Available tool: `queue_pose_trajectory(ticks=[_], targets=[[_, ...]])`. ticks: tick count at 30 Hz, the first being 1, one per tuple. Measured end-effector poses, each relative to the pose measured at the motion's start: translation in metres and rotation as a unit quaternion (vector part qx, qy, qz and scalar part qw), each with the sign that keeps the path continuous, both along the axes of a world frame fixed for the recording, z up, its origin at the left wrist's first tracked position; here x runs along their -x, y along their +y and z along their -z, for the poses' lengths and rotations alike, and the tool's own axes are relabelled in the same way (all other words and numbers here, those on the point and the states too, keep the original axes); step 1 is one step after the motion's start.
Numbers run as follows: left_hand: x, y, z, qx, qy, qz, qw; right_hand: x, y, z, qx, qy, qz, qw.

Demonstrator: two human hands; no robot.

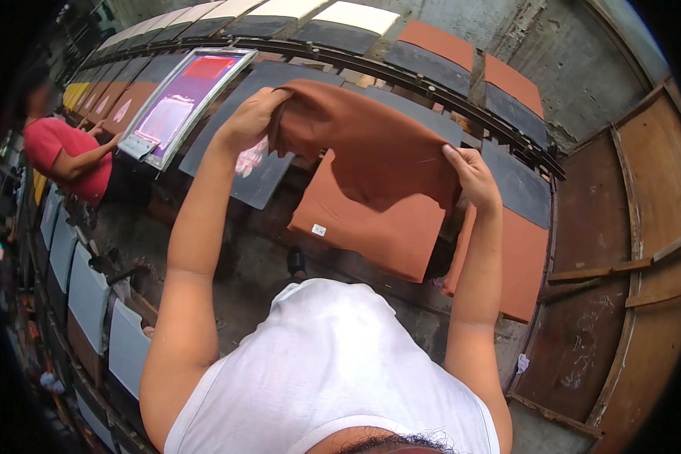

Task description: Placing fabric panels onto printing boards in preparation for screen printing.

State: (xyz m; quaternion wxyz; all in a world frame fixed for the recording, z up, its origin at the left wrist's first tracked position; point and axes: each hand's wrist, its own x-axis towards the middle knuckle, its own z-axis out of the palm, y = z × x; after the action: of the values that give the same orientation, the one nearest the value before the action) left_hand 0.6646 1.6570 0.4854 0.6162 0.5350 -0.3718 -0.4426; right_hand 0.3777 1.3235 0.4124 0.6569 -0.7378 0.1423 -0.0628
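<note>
A rust-brown piece of cloth [363, 144] hangs in a curve between my two hands. My left hand [248, 121] is closed on its left end, bunching it into folds. My right hand [473, 175] grips the right end, thumb on top. Below the raised part, rust-brown cloth [378, 234] lies over a board, with a small white label [318, 230] on it. Folds hide whether the raised and lying parts are one piece. A bare dark grey board [295, 73] with a pink-white smear [251, 157] sits beside my left hand.
A metal-framed printing screen [175, 106] with red and pink ink rests left of the dark board. A person in a red shirt [68, 151] stands beyond it. Cloth-covered boards [511, 83] line the far rail. Light blue cloths [88, 295] hang at lower left. Wooden panels [583, 280] stand at right.
</note>
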Motion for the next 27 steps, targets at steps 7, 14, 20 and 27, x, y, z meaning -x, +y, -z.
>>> queue_pose_trajectory(ticks=[7, 14, 20, 27], targets=[[0.095, -0.04, 0.008, -0.013, -0.389, -0.222, 0.894, -0.005, 0.1, 0.028, 0.215, -0.107, 0.297, 0.924], [0.218, -0.027, 0.106, -0.044, -0.376, 0.122, 0.918, 0.026, 0.174, 0.102, -0.58, -0.088, 0.169, 0.792], [0.181, 0.005, 0.178, -0.316, 0.236, 0.147, 0.907, 0.027, 0.154, 0.09, -0.5, -0.098, 0.23, 0.829], [0.181, -0.019, 0.239, -0.053, 0.47, -0.199, 0.858, 0.052, 0.16, 0.078, -0.476, -0.122, 0.188, 0.85]])
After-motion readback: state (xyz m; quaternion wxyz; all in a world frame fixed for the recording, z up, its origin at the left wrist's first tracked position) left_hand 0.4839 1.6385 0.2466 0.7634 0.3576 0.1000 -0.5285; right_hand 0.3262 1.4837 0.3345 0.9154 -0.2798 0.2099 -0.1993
